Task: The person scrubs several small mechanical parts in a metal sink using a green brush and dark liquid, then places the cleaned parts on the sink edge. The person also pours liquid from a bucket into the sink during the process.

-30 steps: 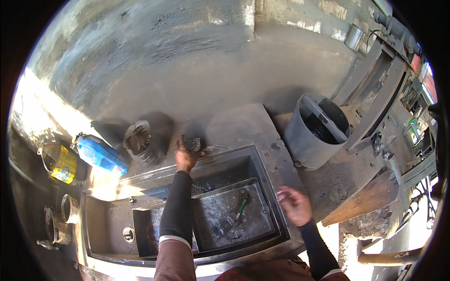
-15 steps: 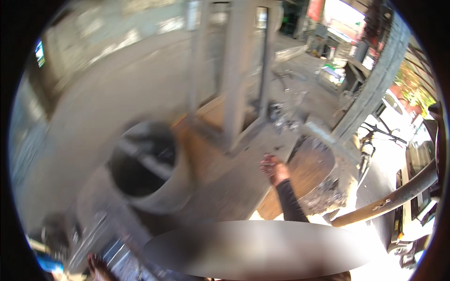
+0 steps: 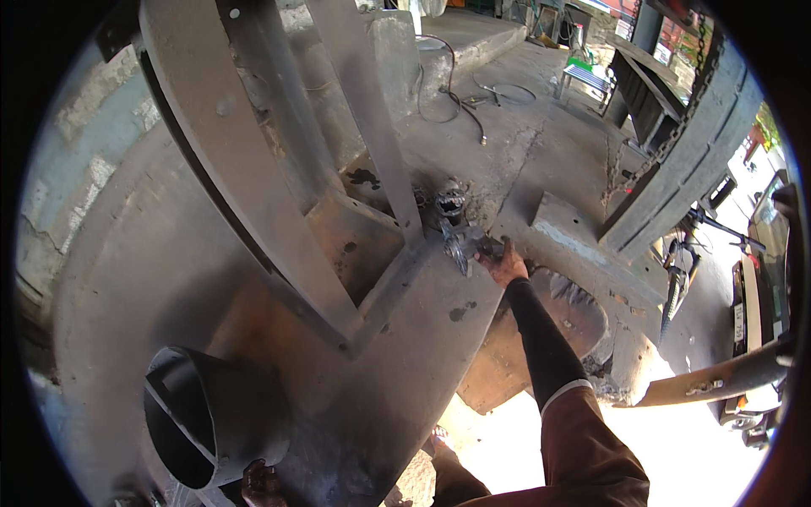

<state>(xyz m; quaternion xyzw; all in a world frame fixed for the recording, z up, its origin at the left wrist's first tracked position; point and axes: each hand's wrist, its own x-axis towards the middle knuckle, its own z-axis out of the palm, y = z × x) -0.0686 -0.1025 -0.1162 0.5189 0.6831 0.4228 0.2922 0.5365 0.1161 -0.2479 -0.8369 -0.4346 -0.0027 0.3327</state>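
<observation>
My right hand (image 3: pixel 505 265), in a black sleeve, reaches out over the edge of a grey metal plate (image 3: pixel 397 338). Its fingers are closed round a dark grey metal tool (image 3: pixel 463 243) with a flared end; its exact kind I cannot make out. Just beyond the tool stands a small, paint-crusted metal can (image 3: pixel 450 201) with an open top. At the lower edge my left hand (image 3: pixel 262 483) is beside the base of a wide grey metal pipe (image 3: pixel 245 414), which has a bar across its mouth. The left fingers are mostly hidden.
Upright grey metal beams (image 3: pixel 245 160) rise from the plate at left. A brown board (image 3: pixel 498 372) lies under my right arm. Further off are a black hose (image 3: pixel 452 93) on the floor, a hanging chain (image 3: pixel 667 152), a blue-grey post (image 3: pixel 693 144) and a bicycle (image 3: pixel 676 262).
The view has swung and come closer to the beams. My right hand, empty before, now grips the grey tool. My left hand now shows beside the pipe.
</observation>
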